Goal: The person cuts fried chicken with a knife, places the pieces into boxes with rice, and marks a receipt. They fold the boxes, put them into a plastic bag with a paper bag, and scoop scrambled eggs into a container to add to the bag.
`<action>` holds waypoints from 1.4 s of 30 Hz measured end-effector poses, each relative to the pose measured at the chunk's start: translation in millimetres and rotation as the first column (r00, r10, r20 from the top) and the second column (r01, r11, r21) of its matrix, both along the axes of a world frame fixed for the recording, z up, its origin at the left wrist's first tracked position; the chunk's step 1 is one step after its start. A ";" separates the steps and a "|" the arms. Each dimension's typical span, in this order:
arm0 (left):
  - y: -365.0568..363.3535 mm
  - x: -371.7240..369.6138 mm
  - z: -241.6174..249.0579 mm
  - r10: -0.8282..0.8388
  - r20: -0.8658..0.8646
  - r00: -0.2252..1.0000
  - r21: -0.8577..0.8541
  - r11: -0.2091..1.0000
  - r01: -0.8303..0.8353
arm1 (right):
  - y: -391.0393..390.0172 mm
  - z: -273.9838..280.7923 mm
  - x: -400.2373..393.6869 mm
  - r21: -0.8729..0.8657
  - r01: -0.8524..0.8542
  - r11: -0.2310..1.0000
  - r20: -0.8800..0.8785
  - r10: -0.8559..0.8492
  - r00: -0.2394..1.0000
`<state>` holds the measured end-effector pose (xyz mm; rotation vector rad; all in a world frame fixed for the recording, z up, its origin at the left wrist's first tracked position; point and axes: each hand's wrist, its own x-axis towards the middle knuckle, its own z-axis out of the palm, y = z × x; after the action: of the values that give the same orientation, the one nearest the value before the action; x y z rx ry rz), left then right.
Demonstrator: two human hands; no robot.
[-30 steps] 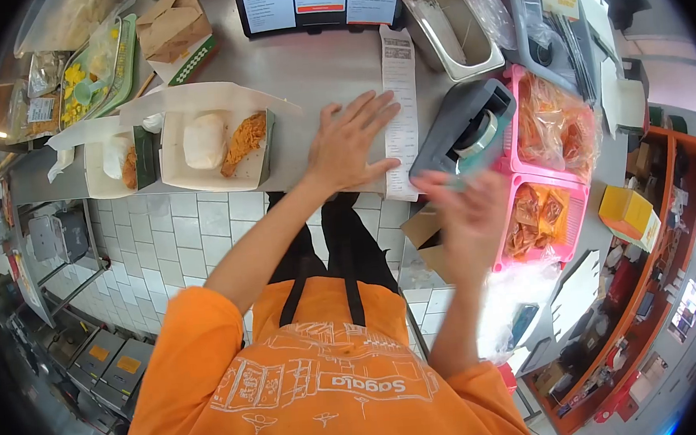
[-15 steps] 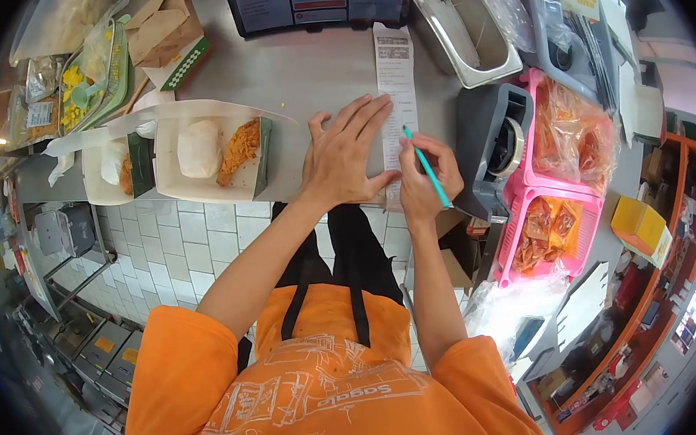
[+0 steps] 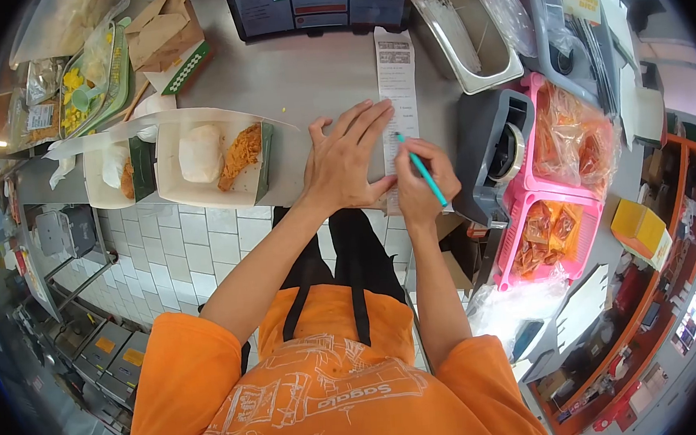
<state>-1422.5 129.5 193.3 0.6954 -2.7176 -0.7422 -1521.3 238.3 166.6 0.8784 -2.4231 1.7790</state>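
Observation:
A long printed receipt (image 3: pixel 397 70) lies on the metal counter. My left hand (image 3: pixel 345 159) rests flat with fingers spread, its fingertips on the receipt's left edge. In my right hand (image 3: pixel 429 180) is a teal pen (image 3: pixel 427 177), tip down at the paper, fingers closed round it. To the left stands an open food box (image 3: pixel 165 162) holding a white wrapped bundle (image 3: pixel 202 154) and a piece of fried chicken (image 3: pixel 240 156). A second open box (image 3: pixel 103 173) with similar food sits further left.
A screen (image 3: pixel 316 3) stands at the back. Right of the receipt are a steel container (image 3: pixel 464 28) with straws, a grey device (image 3: pixel 486 153) with a roll, and pink baskets (image 3: pixel 531 172) of sauce packets. A folded paper box (image 3: pixel 162 40) and a green tray (image 3: pixel 118 76) are at back left.
The pen tip has shifted slightly down and left on the receipt, with my right hand moving along. My left hand stays in place.

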 end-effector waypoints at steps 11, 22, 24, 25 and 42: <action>2.0 0.2 0.0 -0.002 -0.009 1.000 -0.009 1.000 0.002 | 5.9 -0.6 -12.7 0.036 0.251 0.967 0.106 -0.254 0.962; 0.2 -0.7 -0.1 0.007 -0.024 1.000 -0.014 1.000 -0.008 | 15.8 -3.7 3.1 0.028 -0.094 0.995 -0.093 0.096 0.991; 0.8 -1.2 -0.9 0.016 -0.026 1.000 -0.018 1.000 -0.017 | 15.2 -4.8 1.3 0.013 -0.161 0.987 -0.164 0.161 0.973; 0.6 -1.5 -0.4 0.016 -0.027 1.000 -0.017 1.000 -0.017 | 15.0 -4.8 1.9 0.014 -0.161 0.987 -0.165 0.161 0.973; 0.9 -0.9 2.9 0.009 -0.014 1.000 -0.006 1.000 -0.009 | 14.5 -1.1 2.3 0.087 0.099 0.991 0.020 -0.101 0.995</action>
<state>-1423.4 130.4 196.2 0.6982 -2.7009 -0.7338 -1519.0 252.8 165.5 0.7315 -2.5266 1.6733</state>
